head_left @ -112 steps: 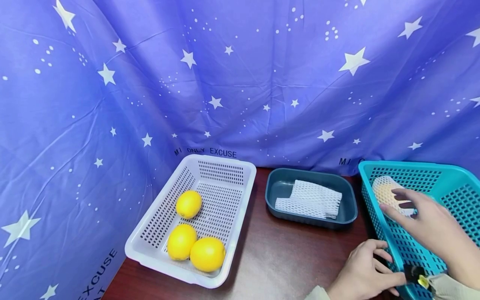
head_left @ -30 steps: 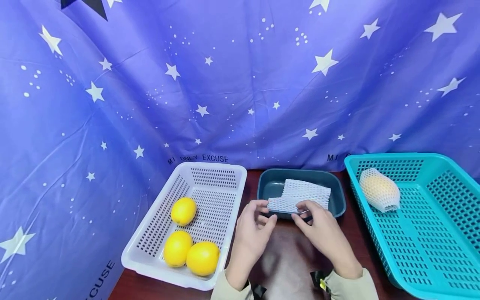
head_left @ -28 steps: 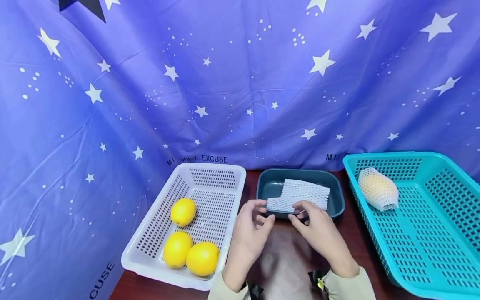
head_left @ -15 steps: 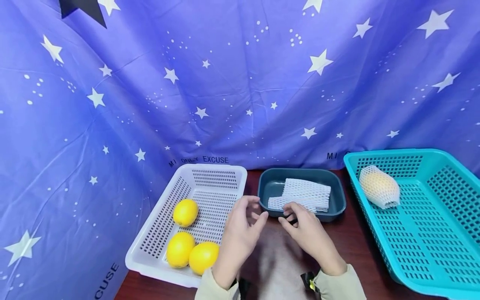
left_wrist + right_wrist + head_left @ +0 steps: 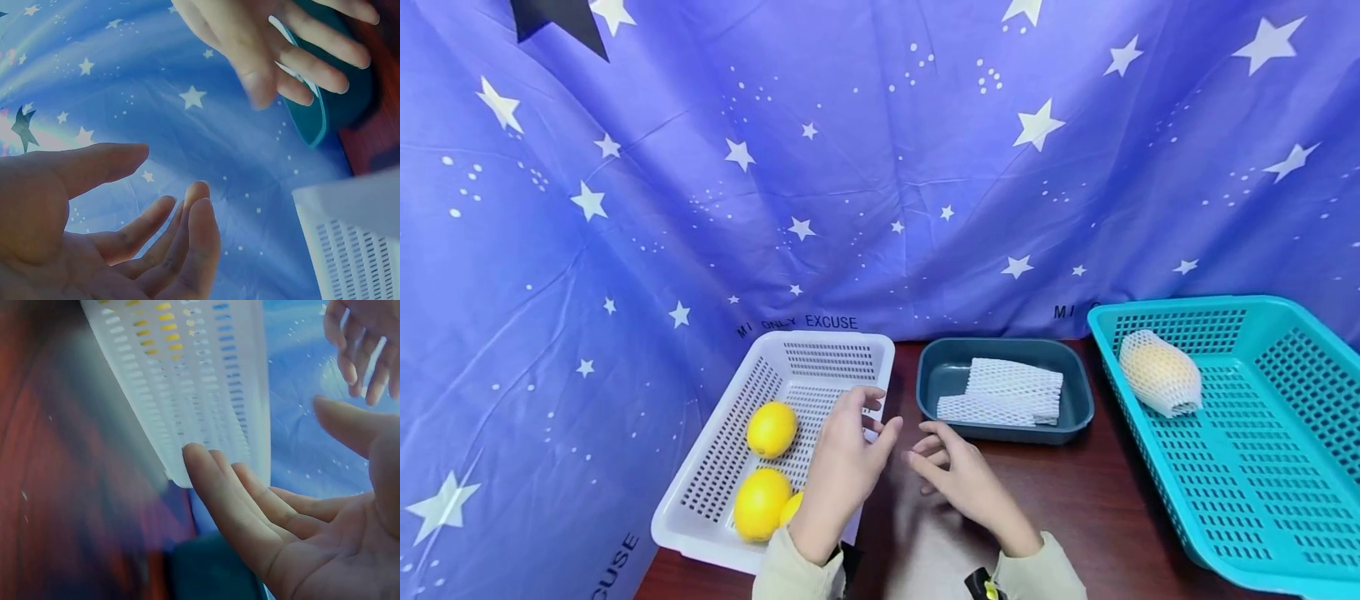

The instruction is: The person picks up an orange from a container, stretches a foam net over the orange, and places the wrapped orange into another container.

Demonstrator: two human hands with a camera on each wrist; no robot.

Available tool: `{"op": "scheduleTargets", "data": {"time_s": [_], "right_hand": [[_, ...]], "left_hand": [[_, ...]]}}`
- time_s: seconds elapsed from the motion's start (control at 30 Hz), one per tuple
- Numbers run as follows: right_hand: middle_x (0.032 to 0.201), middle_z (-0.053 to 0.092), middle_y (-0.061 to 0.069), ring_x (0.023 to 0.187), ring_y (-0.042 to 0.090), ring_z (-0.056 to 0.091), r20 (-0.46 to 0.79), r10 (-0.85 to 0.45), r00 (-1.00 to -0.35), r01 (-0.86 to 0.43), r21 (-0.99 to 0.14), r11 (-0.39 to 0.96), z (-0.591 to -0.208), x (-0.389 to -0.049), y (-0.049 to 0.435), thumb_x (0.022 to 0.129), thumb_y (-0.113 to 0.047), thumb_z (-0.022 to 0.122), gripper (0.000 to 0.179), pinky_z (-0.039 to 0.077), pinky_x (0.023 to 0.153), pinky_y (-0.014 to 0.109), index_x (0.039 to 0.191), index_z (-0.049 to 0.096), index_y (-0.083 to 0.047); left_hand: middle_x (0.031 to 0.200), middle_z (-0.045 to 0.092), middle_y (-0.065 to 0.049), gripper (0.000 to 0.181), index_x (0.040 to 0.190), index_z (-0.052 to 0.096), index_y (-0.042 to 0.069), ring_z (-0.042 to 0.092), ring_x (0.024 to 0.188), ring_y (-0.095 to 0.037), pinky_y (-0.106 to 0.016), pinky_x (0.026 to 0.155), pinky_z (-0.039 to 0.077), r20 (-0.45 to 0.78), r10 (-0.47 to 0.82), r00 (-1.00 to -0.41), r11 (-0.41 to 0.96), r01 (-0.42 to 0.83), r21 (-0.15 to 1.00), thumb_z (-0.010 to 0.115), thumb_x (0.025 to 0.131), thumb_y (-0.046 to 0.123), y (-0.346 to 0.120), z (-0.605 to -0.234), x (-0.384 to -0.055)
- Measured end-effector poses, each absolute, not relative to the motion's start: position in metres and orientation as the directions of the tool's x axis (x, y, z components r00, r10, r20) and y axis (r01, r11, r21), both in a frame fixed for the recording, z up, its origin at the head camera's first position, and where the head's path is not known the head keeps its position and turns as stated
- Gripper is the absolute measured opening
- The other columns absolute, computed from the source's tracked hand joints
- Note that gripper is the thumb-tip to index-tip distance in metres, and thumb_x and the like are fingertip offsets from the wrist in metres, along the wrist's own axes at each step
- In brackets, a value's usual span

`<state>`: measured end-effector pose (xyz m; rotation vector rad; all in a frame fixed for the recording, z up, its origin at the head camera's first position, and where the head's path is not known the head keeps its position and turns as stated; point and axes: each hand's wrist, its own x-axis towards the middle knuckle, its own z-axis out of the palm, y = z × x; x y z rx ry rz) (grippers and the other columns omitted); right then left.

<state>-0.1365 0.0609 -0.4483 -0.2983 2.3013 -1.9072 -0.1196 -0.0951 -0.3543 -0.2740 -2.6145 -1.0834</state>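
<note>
Yellow citrus fruits [image 5: 772, 429], three of them, are lying in the white perforated basket [image 5: 827, 358]: one farther back, two toward the near end, the last mostly hiding behind the wrist of the left hand [image 5: 842, 458]. That hand is hovering over the basket's right side; its grip is holding nothing, fingers loosely bent, thumb well apart from them. Right hand [image 5: 958, 479] is hanging over the red-brown worktop [image 5: 1067, 500], near the left one, in front of the dark slate tray [image 5: 947, 375]; its grip is also holding nothing, fingers relaxed, thumb standing apart. White foam net sleeves [image 5: 1015, 387] are lying flat and overlapping in the tray. Teal perforated basket [image 5: 1232, 417] is standing at the right; inside, near its left wall, a net-wrapped fruit [image 5: 1159, 372] is lying on its side. Blue-violet star-print curtain [image 5: 850, 100] is hanging behind. Pale cuffs [image 5: 797, 575] are covering both forearms.
</note>
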Motion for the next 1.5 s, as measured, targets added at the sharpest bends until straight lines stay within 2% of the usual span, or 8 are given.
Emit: {"op": "scheduleTargets", "data": {"time_s": [0.2, 0.47, 0.6, 0.7, 0.83, 1.0, 1.2, 1.5], "right_hand": [[0.109, 0.066, 0.013, 0.069, 0.025, 0.07, -0.016, -0.206, -0.978, -0.021, -0.984, 0.178, -0.449, -0.132, 0.048, 0.094, -0.035, 0.067, 0.063, 0.058, 0.057, 0.038, 0.139, 0.045, 0.002], [0.112, 0.067, 0.009, 0.097, 0.019, 0.067, 0.104, -0.182, -0.978, -0.14, -0.971, 0.196, -0.454, -0.128, 0.029, 0.092, -0.034, 0.07, 0.058, 0.054, 0.071, 0.025, 0.137, 0.05, -0.003], [0.116, 0.064, 0.012, 0.096, 0.021, 0.067, 0.099, -0.196, -0.976, -0.127, -0.982, 0.141, -0.455, -0.128, 0.025, 0.093, -0.033, 0.069, 0.059, 0.056, 0.068, 0.025, 0.141, 0.048, -0.005], [0.119, 0.063, 0.014, 0.094, 0.019, 0.066, 0.093, -0.207, -0.974, -0.118, -0.987, 0.113, -0.457, -0.128, 0.023, 0.092, -0.033, 0.07, 0.061, 0.055, 0.073, 0.024, 0.142, 0.047, -0.007], [0.117, 0.063, 0.013, 0.094, 0.016, 0.066, 0.114, -0.217, -0.969, -0.139, -0.985, 0.1, -0.46, -0.126, 0.019, 0.091, -0.033, 0.073, 0.063, 0.054, 0.077, 0.023, 0.142, 0.047, -0.007], [0.115, 0.061, 0.011, 0.092, 0.015, 0.066, 0.151, -0.24, -0.959, -0.18, -0.978, 0.107, -0.462, -0.125, 0.016, 0.09, -0.034, 0.073, 0.064, 0.056, 0.076, 0.025, 0.142, 0.047, -0.008], [0.115, 0.06, 0.007, 0.09, 0.011, 0.065, 0.151, -0.249, -0.957, -0.181, -0.978, 0.102, -0.464, -0.124, 0.013, 0.091, -0.036, 0.072, 0.062, 0.056, 0.077, 0.025, 0.142, 0.047, -0.012], [0.116, 0.059, 0.009, 0.091, 0.016, 0.064, 0.108, -0.235, -0.966, -0.12, -0.992, 0.041, -0.459, -0.121, 0.011, 0.091, -0.032, 0.073, 0.06, 0.054, 0.074, 0.024, 0.14, 0.046, -0.011]], "left_hand": [[0.107, 0.065, -0.012, 0.033, 0.116, 0.062, 0.004, 0.067, 0.085, -0.02, -0.027, 0.069, 0.055, 0.307, 0.063, -0.95, 0.746, 0.249, 0.618, 0.075, 0.088, 0.015, -0.102, -0.351, -0.124], [0.109, 0.066, -0.01, 0.034, 0.117, 0.063, 0.006, 0.067, 0.089, -0.022, -0.037, 0.072, 0.054, 0.275, 0.029, -0.961, 0.851, 0.168, 0.497, 0.075, 0.088, 0.02, -0.121, -0.343, -0.128], [0.109, 0.065, -0.011, 0.036, 0.118, 0.062, 0.006, 0.066, 0.089, -0.024, -0.039, 0.07, 0.053, 0.27, 0.021, -0.963, 0.88, 0.146, 0.452, 0.075, 0.088, 0.021, -0.131, -0.344, -0.135], [0.109, 0.065, -0.012, 0.036, 0.118, 0.062, 0.005, 0.065, 0.089, -0.025, -0.04, 0.07, 0.054, 0.261, 0.015, -0.965, 0.895, 0.129, 0.426, 0.075, 0.088, 0.021, -0.137, -0.348, -0.142], [0.109, 0.065, -0.014, 0.036, 0.118, 0.061, 0.003, 0.065, 0.089, -0.026, -0.042, 0.071, 0.054, 0.23, 0.001, -0.973, 0.905, 0.099, 0.414, 0.073, 0.089, 0.021, -0.146, -0.352, -0.149], [0.108, 0.066, -0.016, 0.038, 0.118, 0.062, 0.001, 0.065, 0.088, -0.028, -0.043, 0.07, 0.054, 0.198, -0.006, -0.98, 0.917, 0.074, 0.393, 0.072, 0.089, 0.022, -0.158, -0.356, -0.159], [0.111, 0.067, -0.019, 0.04, 0.118, 0.062, -0.002, 0.065, 0.096, -0.033, -0.049, 0.079, 0.054, 0.166, -0.014, -0.986, 0.935, 0.045, 0.351, 0.071, 0.09, 0.024, -0.173, -0.363, -0.168], [0.116, 0.064, -0.025, 0.044, 0.12, 0.059, -0.006, 0.061, 0.105, -0.041, -0.054, 0.088, 0.05, 0.097, -0.04, -0.995, 0.938, -0.004, 0.346, 0.069, 0.091, 0.025, -0.188, -0.37, -0.177]]}}
